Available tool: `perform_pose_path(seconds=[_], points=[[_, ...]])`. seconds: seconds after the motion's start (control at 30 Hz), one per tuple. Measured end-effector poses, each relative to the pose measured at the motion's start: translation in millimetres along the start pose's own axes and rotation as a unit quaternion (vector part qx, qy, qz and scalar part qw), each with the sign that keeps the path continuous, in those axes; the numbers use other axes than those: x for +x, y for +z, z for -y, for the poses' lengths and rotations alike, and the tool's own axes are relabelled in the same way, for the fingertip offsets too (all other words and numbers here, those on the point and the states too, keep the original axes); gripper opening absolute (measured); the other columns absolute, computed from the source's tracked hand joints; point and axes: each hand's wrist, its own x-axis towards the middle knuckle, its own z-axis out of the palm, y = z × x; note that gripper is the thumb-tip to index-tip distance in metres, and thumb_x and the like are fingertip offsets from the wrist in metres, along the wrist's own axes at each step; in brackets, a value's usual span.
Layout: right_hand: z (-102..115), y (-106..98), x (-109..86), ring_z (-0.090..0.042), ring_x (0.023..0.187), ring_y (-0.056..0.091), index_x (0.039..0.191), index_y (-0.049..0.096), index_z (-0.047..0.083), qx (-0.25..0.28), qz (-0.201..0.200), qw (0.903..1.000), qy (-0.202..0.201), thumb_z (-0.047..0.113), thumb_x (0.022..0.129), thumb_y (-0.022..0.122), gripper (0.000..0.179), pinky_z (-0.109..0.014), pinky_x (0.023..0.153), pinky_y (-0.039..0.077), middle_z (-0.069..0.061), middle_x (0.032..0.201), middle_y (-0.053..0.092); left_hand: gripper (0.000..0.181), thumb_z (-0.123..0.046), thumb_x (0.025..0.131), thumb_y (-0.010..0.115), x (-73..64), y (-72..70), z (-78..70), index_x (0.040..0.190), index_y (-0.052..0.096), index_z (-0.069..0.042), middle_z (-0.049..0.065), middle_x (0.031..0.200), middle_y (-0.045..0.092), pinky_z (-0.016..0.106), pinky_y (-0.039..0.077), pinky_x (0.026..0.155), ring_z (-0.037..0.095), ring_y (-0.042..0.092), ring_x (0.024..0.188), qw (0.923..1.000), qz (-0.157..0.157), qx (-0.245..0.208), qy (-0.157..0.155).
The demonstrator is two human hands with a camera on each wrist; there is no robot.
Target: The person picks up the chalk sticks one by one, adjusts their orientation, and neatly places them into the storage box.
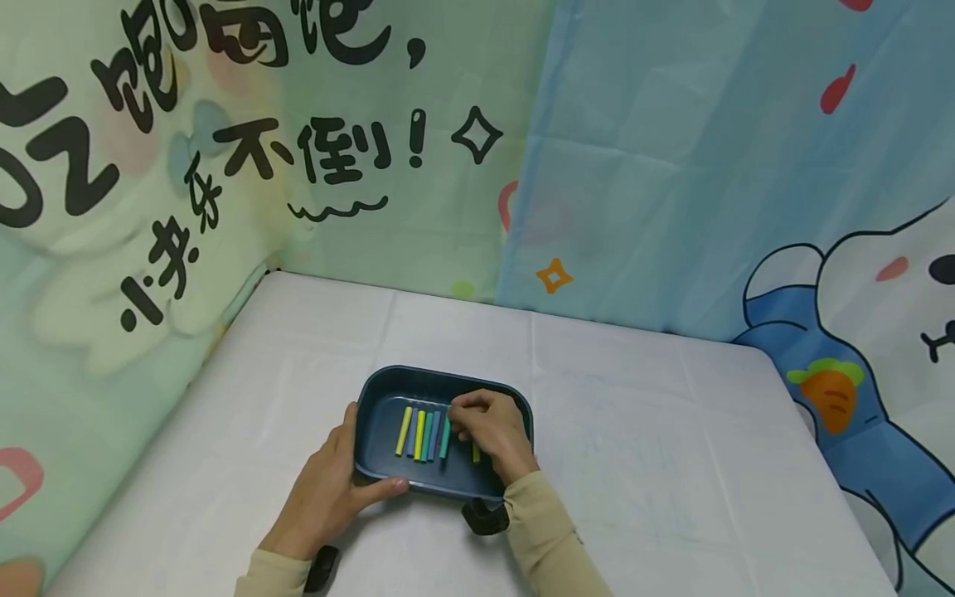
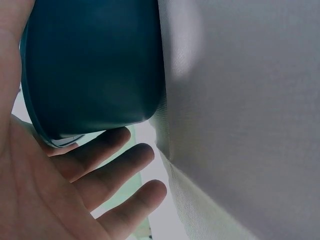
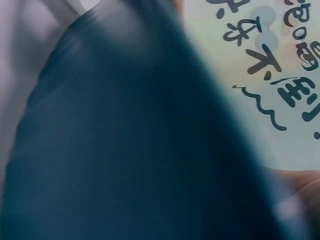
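Note:
A dark blue rectangular tray [image 1: 462, 489] sits on the white table, with several coloured chalk sticks in a row inside. From the left come a yellow chalk stick [image 1: 404, 431], a blue one, another yellow, then green and blue. My right hand [image 1: 492, 427] reaches over the tray and pinches the upper end of a green chalk stick [image 1: 445, 438]. Another yellow chalk stick [image 1: 476, 453] shows partly below that hand. My left hand [image 1: 328, 481] rests against the tray's left corner, thumb along the near rim; in the left wrist view, its fingers [image 2: 120, 172] extend beside the tray wall [image 2: 95, 65].
A white cloth covers the table [image 1: 634, 456]. Printed fabric walls [image 1: 418, 232] stand along its left and far sides. A black wrist device [image 1: 487, 517] hangs under the right wrist, near the tray's front edge. The tray wall [image 3: 125, 125], blurred, fills much of the right wrist view.

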Motion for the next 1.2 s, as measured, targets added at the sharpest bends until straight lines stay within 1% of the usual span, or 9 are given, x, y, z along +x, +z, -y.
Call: perform_pose_path(seconds=[0.1, 0.2, 0.37, 0.53, 0.6, 0.7, 0.83, 0.97, 1.2], points=[[-1, 3, 0.1, -0.017, 0.067, 0.062, 0.093, 0.069, 0.007, -0.016, -0.005, 0.9998, 0.009, 0.013, 0.08, 0.068, 0.015, -0.033, 0.063, 0.053, -0.005, 0.077, 0.066, 0.123, -0.08, 0.062, 0.058, -0.1, 0.4, -0.1, 0.151, 0.004, -0.013, 0.015, 0.142, 0.037, 0.045, 0.042, 0.095, 0.029, 0.047, 0.12, 1.0, 0.001, -0.001, -0.002], [-2, 5, 0.9, -0.017, 0.066, 0.062, 0.092, 0.068, 0.008, -0.032, -0.01, 0.9994, 0.011, 0.013, 0.079, 0.068, 0.014, -0.031, 0.062, 0.053, -0.004, 0.076, 0.066, 0.123, -0.079, 0.063, 0.058, -0.2, 0.2, 0.0, 0.151, 0.004, -0.013, 0.016, 0.141, 0.038, 0.045, 0.042, 0.094, 0.03, 0.047, 0.12, 1.0, -0.003, 0.004, 0.006], [-3, 6, 1.9, -0.018, 0.064, 0.062, 0.09, 0.068, 0.008, -0.066, -0.021, 0.9976, -0.002, 0.013, 0.079, 0.068, 0.013, -0.029, 0.058, 0.051, -0.002, 0.074, 0.066, 0.122, -0.079, 0.063, 0.057, 0.2, 0.2, -0.9, 0.151, 0.003, -0.013, 0.017, 0.14, 0.038, 0.045, 0.043, 0.093, 0.03, 0.048, 0.119, 0.9999, -0.007, 0.007, 0.011], [-7, 8, 2.1, -0.016, 0.061, 0.063, 0.09, 0.068, 0.007, -0.078, -0.013, 0.9968, -0.007, 0.012, 0.08, 0.068, 0.011, -0.027, 0.055, 0.051, -0.002, 0.073, 0.067, 0.124, -0.08, 0.062, 0.057, -1.0, -0.1, -1.7, 0.151, 0.006, -0.01, 0.017, 0.141, 0.038, 0.045, 0.043, 0.093, 0.031, 0.048, 0.119, 1.0, -0.001, 0.004, 0.006], [-8, 9, 2.7, -0.016, 0.06, 0.063, 0.089, 0.068, 0.007, -0.077, -0.011, 0.997, -0.009, 0.01, 0.079, 0.068, 0.011, -0.028, 0.055, 0.051, -0.003, 0.072, 0.067, 0.124, -0.08, 0.062, 0.057, -1.5, -0.3, -1.7, 0.151, 0.005, -0.011, 0.017, 0.141, 0.038, 0.045, 0.043, 0.093, 0.031, 0.048, 0.119, 1.0, -0.001, 0.003, 0.005], [-8, 11, 3.5, -0.015, 0.059, 0.063, 0.088, 0.068, 0.006, -0.078, -0.019, 0.9967, -0.012, 0.009, 0.079, 0.068, 0.01, -0.028, 0.055, 0.052, -0.003, 0.07, 0.066, 0.123, -0.08, 0.062, 0.058, -1.5, -0.4, -1.6, 0.151, 0.003, -0.015, 0.017, 0.141, 0.038, 0.045, 0.044, 0.092, 0.03, 0.049, 0.118, 1.0, -0.004, 0.002, 0.007], [-7, 12, 3.4, -0.015, 0.057, 0.063, 0.086, 0.068, 0.006, -0.098, -0.028, 0.9946, -0.023, 0.009, 0.079, 0.069, 0.008, -0.027, 0.053, 0.051, -0.002, 0.067, 0.066, 0.123, -0.08, 0.062, 0.058, -1.6, -0.9, -1.3, 0.151, 0.001, -0.018, 0.017, 0.14, 0.038, 0.045, 0.044, 0.092, 0.03, 0.049, 0.118, 1.0, -0.004, 0.0, 0.008], [-6, 14, 3.5, -0.014, 0.055, 0.062, 0.084, 0.069, 0.007, -0.121, -0.034, 0.9916, -0.031, 0.009, 0.078, 0.07, 0.006, -0.026, 0.05, 0.049, -0.001, 0.065, 0.065, 0.122, -0.079, 0.063, 0.058, -1.5, -2.1, -1.4, 0.151, 0.0, -0.017, 0.018, 0.14, 0.038, 0.046, 0.043, 0.092, 0.031, 0.049, 0.118, 1.0, -0.003, 0.002, 0.009], [-6, 17, 5.0, -0.013, 0.055, 0.06, 0.083, 0.069, 0.008, -0.134, -0.043, 0.9901, -0.008, 0.007, 0.078, 0.069, 0.005, -0.026, 0.051, 0.048, -0.001, 0.066, 0.065, 0.122, -0.079, 0.064, 0.058, -2.1, -1.3, -1.1, 0.151, 0.001, -0.017, 0.018, 0.14, 0.039, 0.046, 0.043, 0.092, 0.031, 0.049, 0.118, 0.9999, -0.005, 0.0, 0.014]])
